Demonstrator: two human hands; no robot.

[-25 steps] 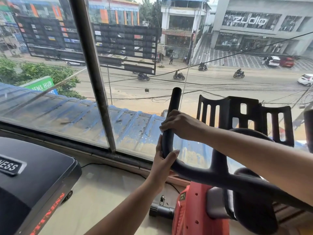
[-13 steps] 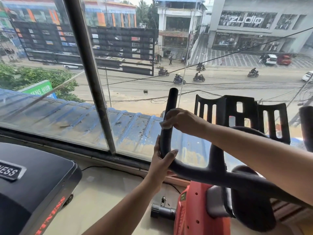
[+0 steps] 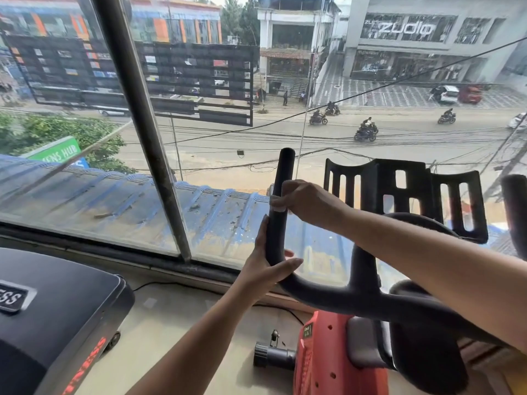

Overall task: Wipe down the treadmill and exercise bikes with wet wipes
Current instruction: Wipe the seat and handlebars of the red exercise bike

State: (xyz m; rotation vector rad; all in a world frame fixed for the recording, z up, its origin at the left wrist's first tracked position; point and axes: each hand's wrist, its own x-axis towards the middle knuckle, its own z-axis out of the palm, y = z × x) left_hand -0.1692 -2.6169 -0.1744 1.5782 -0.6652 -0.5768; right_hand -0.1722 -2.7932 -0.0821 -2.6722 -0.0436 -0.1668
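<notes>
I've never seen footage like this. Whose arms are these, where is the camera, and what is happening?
No robot here: a person wears one camera on the head, looking forward and down, so you see their own arms. In front stands a red exercise bike by a window over a street. The left hand holds the bend of its black handlebar; the right hand wraps the upright end higher up, with a pale scrap beneath it, probably a wet wipe. At lower left sits a black treadmill.

One head-worn view looks forward and down, close over the bike handlebar (image 3: 285, 166), through the window (image 3: 85, 201) toward the street (image 3: 399, 143).
</notes>
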